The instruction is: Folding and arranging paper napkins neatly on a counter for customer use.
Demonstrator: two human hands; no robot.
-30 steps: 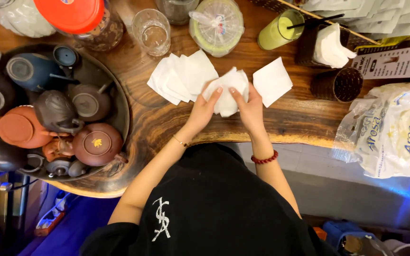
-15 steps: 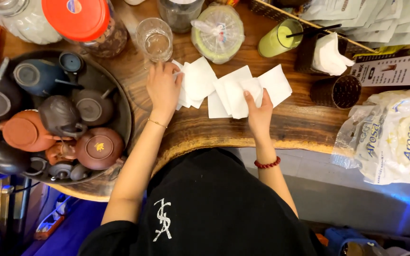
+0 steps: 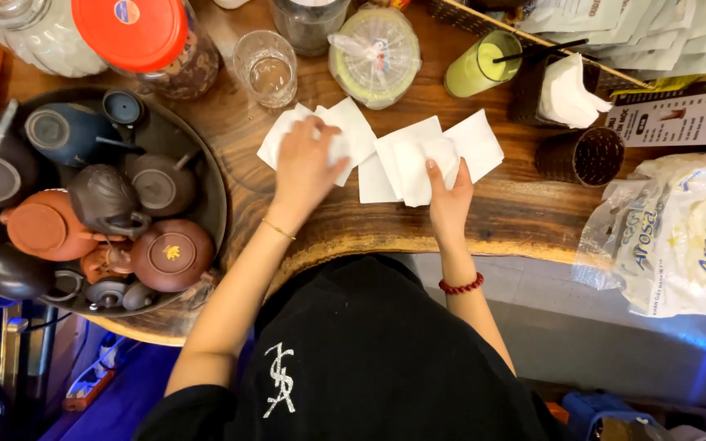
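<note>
Fingers (image 3: 314, 135) of our left hand (image 3: 304, 167) lie spread and flat on a loose pile of white napkins (image 3: 345, 131) just above the middle of the frame, pressing it down rather than pinching anything. Our right hand (image 3: 449, 200) rests just to the right, fingers together and pointing up the frame, fingertips on a folded napkin (image 3: 418, 163) that sits on a second group of white squares (image 3: 475, 143). Both piles lie on the wooden table (image 3: 516, 212), near each other. Above the left pile stands an empty glass (image 3: 265, 67), beside it a plastic-covered cup (image 3: 373, 53). At the far left, a round dark tray (image 3: 214, 196) holds clay teapots (image 3: 169, 255). In the upper right stand a green drink (image 3: 477, 67) and a woven holder (image 3: 586, 155).
</note>
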